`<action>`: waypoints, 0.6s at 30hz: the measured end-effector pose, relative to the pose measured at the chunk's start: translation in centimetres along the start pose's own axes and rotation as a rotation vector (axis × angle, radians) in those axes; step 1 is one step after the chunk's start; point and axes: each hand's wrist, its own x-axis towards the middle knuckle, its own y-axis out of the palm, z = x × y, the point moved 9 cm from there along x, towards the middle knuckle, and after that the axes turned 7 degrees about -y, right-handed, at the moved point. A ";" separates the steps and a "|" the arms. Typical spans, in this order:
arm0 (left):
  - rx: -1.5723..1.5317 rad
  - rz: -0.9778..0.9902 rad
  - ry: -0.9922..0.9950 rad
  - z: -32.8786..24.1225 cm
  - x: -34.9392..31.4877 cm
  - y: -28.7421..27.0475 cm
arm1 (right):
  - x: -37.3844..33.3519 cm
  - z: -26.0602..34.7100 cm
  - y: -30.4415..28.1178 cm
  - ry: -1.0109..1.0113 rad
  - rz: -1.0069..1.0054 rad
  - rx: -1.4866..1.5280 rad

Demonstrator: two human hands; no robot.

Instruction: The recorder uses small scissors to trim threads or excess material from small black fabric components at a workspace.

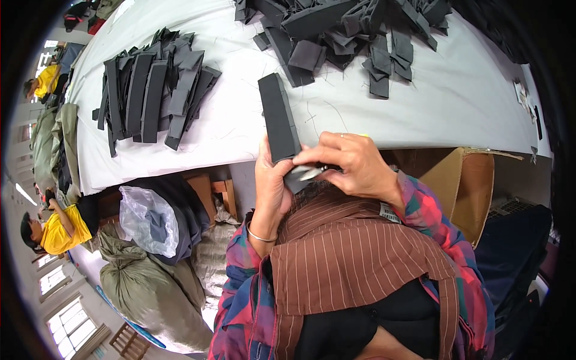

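Note:
A folded dark grey fabric strip [279,117] points away from me over the front edge of the white-covered table [234,120]. My left hand [270,183] is closed on its near end, thumb on top. My right hand [357,162] grips small thread snips [311,174], whose pale metal blades lie against the strip's near end, by my left thumb. The snips' handle is mostly hidden in my right fingers. Loose threads [324,114] lie on the cloth just beyond my hands.
On the table are a stack of dark strips [144,90] at left and a larger heap [330,30] at the far side. A cardboard box [474,192] stands below right. Low at left are a clear plastic bag [147,219] and a green sack [144,288]. People in yellow [63,231] work farther left.

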 end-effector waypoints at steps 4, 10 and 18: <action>0.052 0.193 0.010 -1.4 -1.1 3.7 | -1.0 -0.3 0.5 -0.044 -0.081 0.005; -0.045 0.157 -0.061 -1.0 0.6 1.3 | -1.8 0.1 0.5 -0.017 -0.011 0.116; 0.066 0.010 0.080 -1.9 1.0 -0.4 | -3.0 -0.7 0.9 0.045 -0.032 0.248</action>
